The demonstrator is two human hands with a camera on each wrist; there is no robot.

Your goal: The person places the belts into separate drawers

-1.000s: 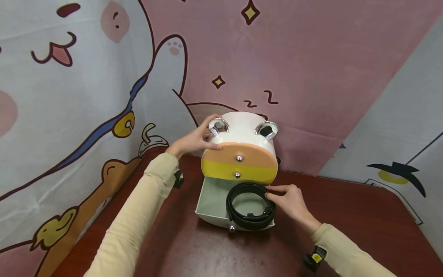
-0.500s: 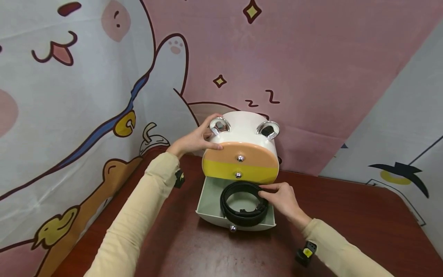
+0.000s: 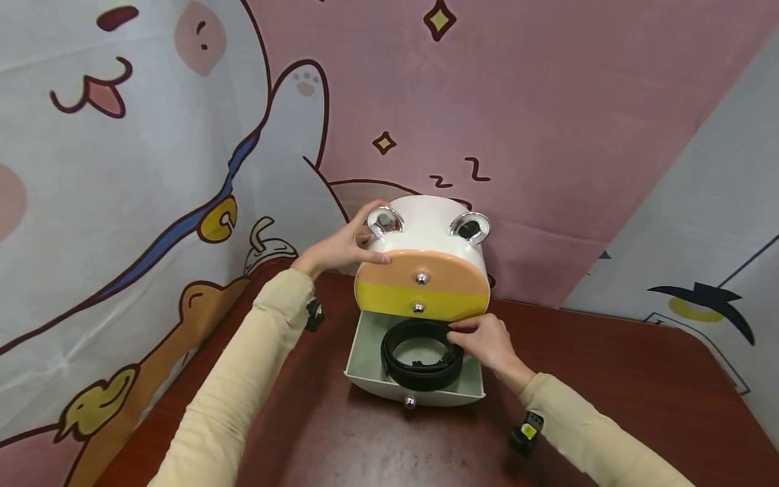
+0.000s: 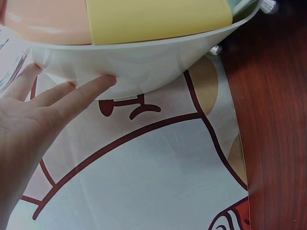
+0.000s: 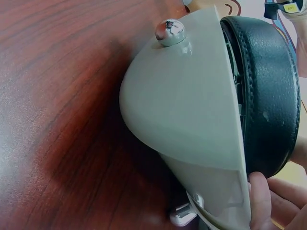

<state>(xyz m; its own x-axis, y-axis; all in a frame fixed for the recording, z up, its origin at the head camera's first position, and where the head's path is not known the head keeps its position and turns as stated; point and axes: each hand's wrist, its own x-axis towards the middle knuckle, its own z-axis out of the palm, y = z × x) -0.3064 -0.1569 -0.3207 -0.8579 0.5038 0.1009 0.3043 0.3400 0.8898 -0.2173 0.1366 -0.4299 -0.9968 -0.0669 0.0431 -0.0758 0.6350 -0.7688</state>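
Observation:
A coiled black belt (image 3: pixel 422 356) stands inside the open pale-green drawer (image 3: pixel 365 352) at the bottom of a small drawer box (image 3: pixel 426 233). My right hand (image 3: pixel 487 341) pinches the right upper edge of the coil. In the right wrist view the belt (image 5: pixel 271 96) rises above the drawer front (image 5: pixel 182 96), and the thumb lies right by the drawer's rim. At the box's upper left, my left hand (image 3: pixel 342 249) holds the box, thumb on the orange drawer front and fingers along the white side. The left wrist view shows fingertips against the white wall (image 4: pixel 144 72).
Orange (image 3: pixel 402 267) and yellow (image 3: pixel 389 297) drawers above are shut, each with a silver knob. Two chrome rings (image 3: pixel 470 228) stick out from the box top. The dark red wooden table (image 3: pixel 596 379) meets a printed cloth backdrop (image 3: pixel 535 135) behind and left.
The belt has moved left and further back into the drawer, carried by my right hand. My left hand and the box have stayed in place.

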